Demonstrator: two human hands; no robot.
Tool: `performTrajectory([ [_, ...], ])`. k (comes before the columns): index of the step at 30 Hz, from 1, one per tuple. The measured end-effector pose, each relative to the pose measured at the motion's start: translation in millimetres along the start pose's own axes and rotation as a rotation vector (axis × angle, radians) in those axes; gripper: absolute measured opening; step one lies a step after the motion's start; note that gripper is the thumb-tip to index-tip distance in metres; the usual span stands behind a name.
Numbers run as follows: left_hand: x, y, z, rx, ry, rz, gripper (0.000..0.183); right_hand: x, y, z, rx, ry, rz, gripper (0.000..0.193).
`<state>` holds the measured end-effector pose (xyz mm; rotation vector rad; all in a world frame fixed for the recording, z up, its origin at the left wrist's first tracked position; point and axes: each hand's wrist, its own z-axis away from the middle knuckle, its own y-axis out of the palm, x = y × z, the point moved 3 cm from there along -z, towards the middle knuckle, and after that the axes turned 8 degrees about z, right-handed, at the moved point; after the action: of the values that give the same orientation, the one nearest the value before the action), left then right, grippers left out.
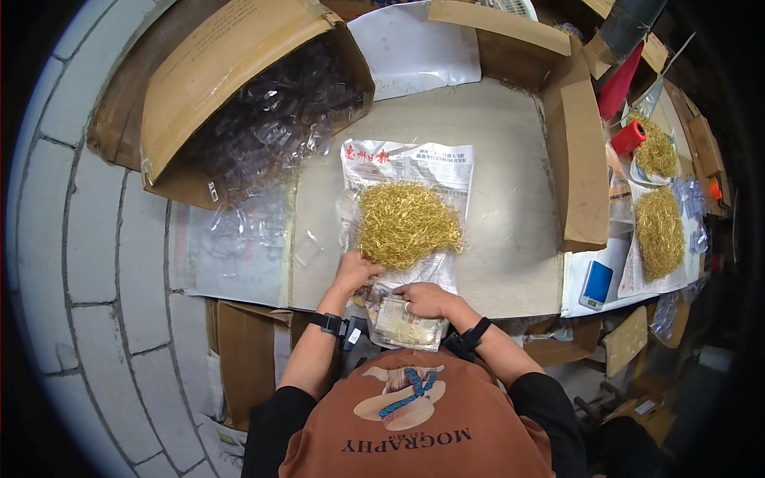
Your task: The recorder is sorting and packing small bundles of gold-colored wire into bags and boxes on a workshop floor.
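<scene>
A heap of thin gold-coloured pieces (408,223) lies on a newspaper sheet (406,155) in the middle of the table. At the heap's near left edge is my left hand (356,272), its fingers bent together; anything between the fingertips is too small to name. My right hand (429,301) is at the table's front edge, its fingers curled inward over a clear plastic bag (408,323). Folded printed paper shows through this bag, which hangs by my chest. Whatever the right fingertips may hold is hidden.
A tilted cardboard box (239,56) at the far left spills small clear plastic cases (279,111). Cardboard walls (586,159) border the right side. Beyond them are another gold heap (660,231), a red spool (629,139) and a blue-topped scale (596,284).
</scene>
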<state>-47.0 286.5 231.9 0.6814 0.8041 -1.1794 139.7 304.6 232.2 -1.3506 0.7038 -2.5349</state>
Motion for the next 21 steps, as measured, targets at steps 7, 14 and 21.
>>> performTrajectory([
  [7, -8.7, -5.6, 3.3, 0.009, -0.121, -0.166, 0.022, -25.3, 20.9, 7.7, 0.048, 0.060, 0.067, 0.051],
  [14, 24.4, -20.2, 6.5, 0.025, -0.225, 0.304, 0.040, -81.4, 37.2, 55.8, -0.229, -0.085, -1.568, 0.041],
  [21, 29.4, 2.5, -0.1, 0.095, -0.268, 0.721, 0.057, -113.0, 71.8, 49.6, -0.269, -0.436, -2.233, 0.062],
])
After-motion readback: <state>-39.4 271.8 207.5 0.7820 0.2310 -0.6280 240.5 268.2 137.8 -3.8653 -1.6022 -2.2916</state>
